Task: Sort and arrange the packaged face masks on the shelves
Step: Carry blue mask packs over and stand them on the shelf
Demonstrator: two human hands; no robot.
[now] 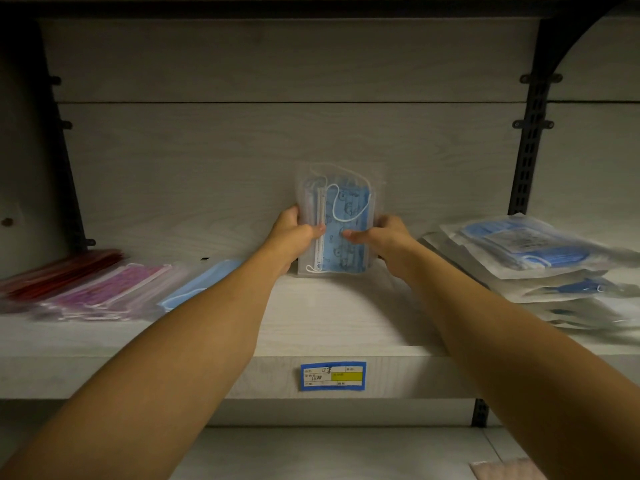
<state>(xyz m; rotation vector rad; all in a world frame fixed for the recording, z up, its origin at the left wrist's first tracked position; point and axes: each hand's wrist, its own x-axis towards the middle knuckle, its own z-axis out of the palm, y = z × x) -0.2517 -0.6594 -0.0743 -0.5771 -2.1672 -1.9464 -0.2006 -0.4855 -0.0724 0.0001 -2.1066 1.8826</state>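
At mid-shelf, directly above the blue price label [332, 375] on the shelf's front edge, a clear pack of blue printed masks [337, 223] stands upright on its short edge, its back against the pale wood-grain rear panel [242, 140]; white ear loops show through the plastic. Left hand [294, 233] grips the pack's left edge, thumb across the front, fingers curled round behind; right hand [384, 233] grips the right edge likewise, thumb on the front face, fingers wrapped behind the pack; both forearms bare. Shelf [329, 323] is pale wood-grain. Left of the label, lying flat: a light blue pack [199, 285] nearest; then a pink-purple pack [107, 292]; then a red pack [62, 271] farthest left; all three blurred, so print unreadable. Right of the label: a loose stack of clear packs with blue masks [533, 258], piled flat, edges uneven. Black slotted upright [530, 147] rises behind the stack, with a curved bracket at its top; a second dark upright [59, 140] stands left of the label, behind the red pack. Below the label, a lower shelf board [346, 452]; a pinkish item [505, 471] at its right, mostly cut off, type not determinable.
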